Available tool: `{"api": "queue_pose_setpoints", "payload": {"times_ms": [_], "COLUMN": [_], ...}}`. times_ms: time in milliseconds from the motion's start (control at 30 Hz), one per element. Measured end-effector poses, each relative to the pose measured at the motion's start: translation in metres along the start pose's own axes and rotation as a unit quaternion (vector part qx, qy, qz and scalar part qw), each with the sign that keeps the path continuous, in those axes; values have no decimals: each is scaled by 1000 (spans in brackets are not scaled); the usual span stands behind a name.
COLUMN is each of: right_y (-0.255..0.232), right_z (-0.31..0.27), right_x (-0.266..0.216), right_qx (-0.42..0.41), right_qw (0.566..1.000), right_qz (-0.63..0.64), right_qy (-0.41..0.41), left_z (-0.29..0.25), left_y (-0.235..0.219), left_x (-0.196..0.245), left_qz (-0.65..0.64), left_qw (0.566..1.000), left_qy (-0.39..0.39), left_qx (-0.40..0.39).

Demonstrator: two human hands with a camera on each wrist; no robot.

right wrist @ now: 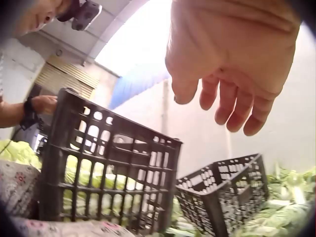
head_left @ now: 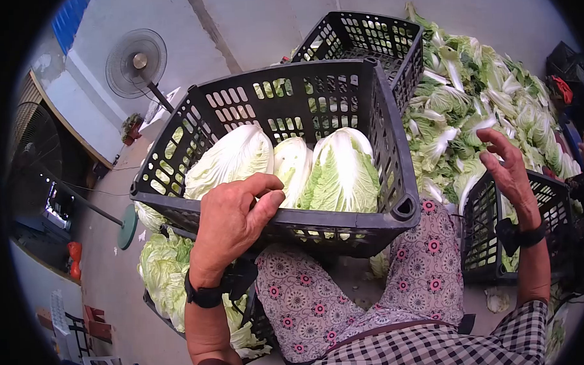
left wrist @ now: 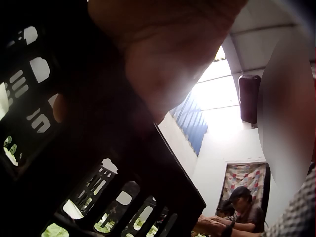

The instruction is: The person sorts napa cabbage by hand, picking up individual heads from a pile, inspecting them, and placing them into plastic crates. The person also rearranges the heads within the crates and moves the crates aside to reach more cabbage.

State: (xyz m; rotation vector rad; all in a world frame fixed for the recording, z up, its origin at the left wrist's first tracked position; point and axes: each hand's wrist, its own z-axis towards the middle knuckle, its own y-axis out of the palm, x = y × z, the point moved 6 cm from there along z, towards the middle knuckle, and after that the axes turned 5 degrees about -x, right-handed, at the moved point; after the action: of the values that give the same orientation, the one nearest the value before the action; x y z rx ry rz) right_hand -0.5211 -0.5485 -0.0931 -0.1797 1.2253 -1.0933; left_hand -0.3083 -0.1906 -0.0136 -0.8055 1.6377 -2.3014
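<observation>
A black plastic crate (head_left: 393, 147) stands tilted in front of the person's knees, with several napa cabbages (head_left: 343, 174) lying in it. My left hand (head_left: 232, 213) grips its near rim; in the left wrist view a fingertip (left wrist: 59, 108) shows at one of the crate's slots. The right hand (head_left: 512, 175) is raised in the air to the right of this crate, above a smaller-looking black crate (head_left: 482, 195) on the floor. Its fingers are loosely bent and hold nothing, as the right wrist view also shows.
Behind stands another black crate (head_left: 401, 82), beside a large heap of cabbages and loose leaves (head_left: 489, 105). More cabbage (head_left: 163, 270) lies in a crate at lower left. A pedestal fan (head_left: 135, 62) stands at the back left. Another person (left wrist: 242, 210) sits further off.
</observation>
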Motion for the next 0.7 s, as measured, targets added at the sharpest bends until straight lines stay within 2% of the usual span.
{"api": "queue_pose_setpoints", "payload": {"times_ms": [133,233,333,433,467,567,700], "right_y": [41,62,82,112,111,112,108], "right_z": [19,31,43,47,48,44,43], "right_x": [-83,-130,-161,-163,-163,-164,-164], "right_qx": [27,6,-30,-184,-128,-137,-121], "right_qw": [984,949,905,898,900,900,911], "right_qz": [68,112,169,176,209,159,167], "right_qy": [-163,-294,-389,-360,-361,-382,-358], "left_z": [1,2,2,1,1,3,5], "left_y": [0,0,-1,-1,-1,0,0], "left_x": [1,0,1,0,0,1,0], "left_qz": [-1,-7,5,9,3,-16,-55], "left_qw": [1000,1000,1000,1000,1000,1000,998], "left_qy": [1,7,0,11,8,-1,-15], "left_qx": [-4,3,0,5,5,1,-17]}}
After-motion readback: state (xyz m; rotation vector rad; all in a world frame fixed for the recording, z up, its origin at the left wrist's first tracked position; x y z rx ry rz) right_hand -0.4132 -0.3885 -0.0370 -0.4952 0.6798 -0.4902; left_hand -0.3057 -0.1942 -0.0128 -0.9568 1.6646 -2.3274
